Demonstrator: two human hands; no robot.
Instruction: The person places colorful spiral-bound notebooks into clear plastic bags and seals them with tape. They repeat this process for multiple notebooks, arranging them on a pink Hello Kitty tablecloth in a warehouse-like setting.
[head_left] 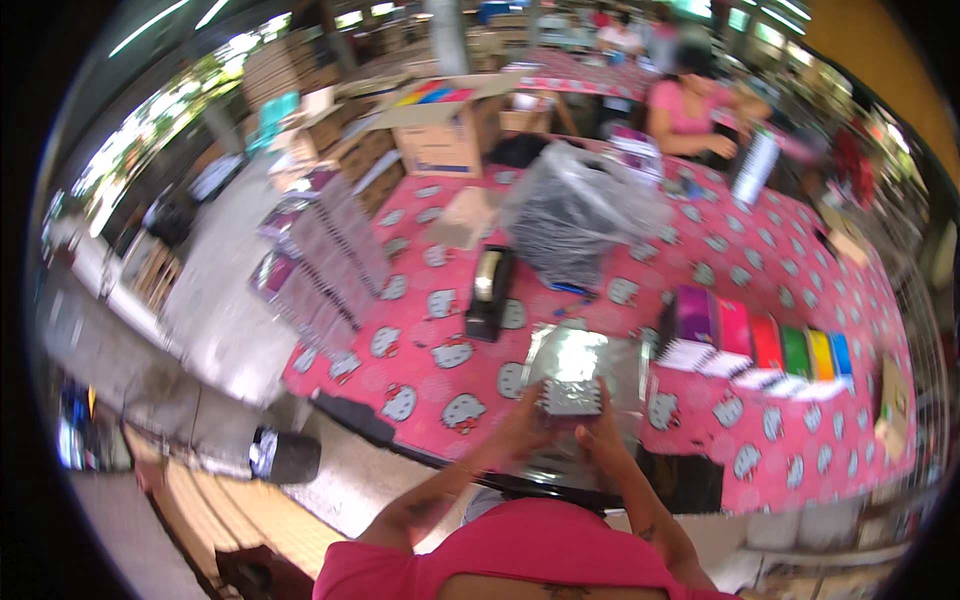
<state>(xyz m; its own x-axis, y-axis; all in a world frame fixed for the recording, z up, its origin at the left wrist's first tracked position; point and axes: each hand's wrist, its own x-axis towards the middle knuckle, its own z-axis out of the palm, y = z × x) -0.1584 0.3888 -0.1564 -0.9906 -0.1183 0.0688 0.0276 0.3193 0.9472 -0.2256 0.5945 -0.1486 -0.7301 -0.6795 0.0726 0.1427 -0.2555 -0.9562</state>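
Observation:
Between my left hand (524, 420) and my right hand (604, 432) is a small stack of notebooks (570, 399), with spiral-like teeth along its edges. My fingers press on its two opposite sides. Beneath it, shiny clear plastic sheets (575, 350) lie on the table near its front edge. A black tape dispenser (489, 293) stands to the left of the sheets. To the right, a row of small notebook stacks (765, 350) runs through purple, pink, red, green, yellow and blue. Motion blur hides the details of the held stack.
A large translucent plastic bag (580, 215) with dark contents stands beyond the sheets. Wrapped packs (325, 260) are piled at the table's left edge. An open cardboard box (440, 140) is behind. A person in pink (690, 110) sits across the pink patterned table (450, 400).

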